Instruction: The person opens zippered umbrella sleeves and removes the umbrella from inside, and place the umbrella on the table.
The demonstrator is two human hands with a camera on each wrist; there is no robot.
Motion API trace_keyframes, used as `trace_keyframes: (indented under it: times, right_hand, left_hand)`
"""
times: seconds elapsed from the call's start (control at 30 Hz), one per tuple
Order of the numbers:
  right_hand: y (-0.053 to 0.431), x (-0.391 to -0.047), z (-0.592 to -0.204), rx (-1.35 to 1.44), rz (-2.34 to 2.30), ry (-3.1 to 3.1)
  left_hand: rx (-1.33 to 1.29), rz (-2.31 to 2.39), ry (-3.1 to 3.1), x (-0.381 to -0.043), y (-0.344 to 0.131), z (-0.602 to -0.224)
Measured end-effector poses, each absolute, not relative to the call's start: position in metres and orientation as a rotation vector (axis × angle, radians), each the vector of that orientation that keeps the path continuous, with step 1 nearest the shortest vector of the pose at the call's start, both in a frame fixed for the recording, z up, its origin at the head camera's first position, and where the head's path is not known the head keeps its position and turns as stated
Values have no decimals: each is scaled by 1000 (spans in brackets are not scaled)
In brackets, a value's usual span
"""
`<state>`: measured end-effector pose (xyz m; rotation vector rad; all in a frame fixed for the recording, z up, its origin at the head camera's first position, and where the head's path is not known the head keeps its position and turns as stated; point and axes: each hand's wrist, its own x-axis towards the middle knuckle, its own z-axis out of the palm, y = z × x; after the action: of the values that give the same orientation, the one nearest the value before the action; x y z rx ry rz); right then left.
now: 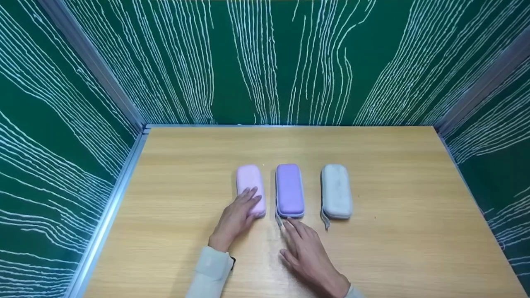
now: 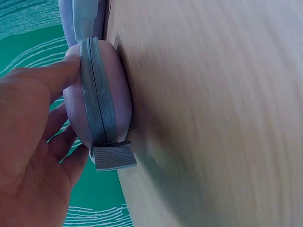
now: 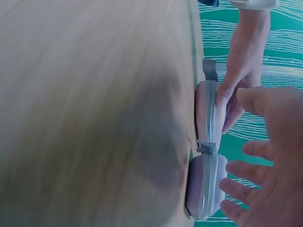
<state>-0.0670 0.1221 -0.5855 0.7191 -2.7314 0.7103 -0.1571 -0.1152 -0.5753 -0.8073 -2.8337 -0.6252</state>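
Three zipped, rounded oblong cases lie flat side by side: a pink case (image 1: 249,176), a purple case (image 1: 290,188) and a grey case (image 1: 337,190). My left hand (image 1: 236,217) rests on the pink case, its fingers lying over the top and the thumb at the near end. The left wrist view shows that thumb touching beside the grey zipper (image 2: 98,94). My right hand (image 1: 308,252) has its fingers extended at the purple case's near end; whether they touch it I cannot tell. A grey strap (image 1: 325,221) hangs off the grey case.
The cases lie on a light wooden table (image 1: 393,165). Green panels (image 1: 285,62) with white wavy lines stand behind it and at both sides. A metal rail (image 1: 120,194) runs along the left edge.
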Motion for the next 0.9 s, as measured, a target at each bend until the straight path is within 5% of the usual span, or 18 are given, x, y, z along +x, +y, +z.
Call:
trace_keyframes:
  times: [0.9]
  right_hand:
    - [109, -64, -592, 727, 738, -2752]
  left_hand:
    - [-602, -516, -2775, -146, -93, -577]
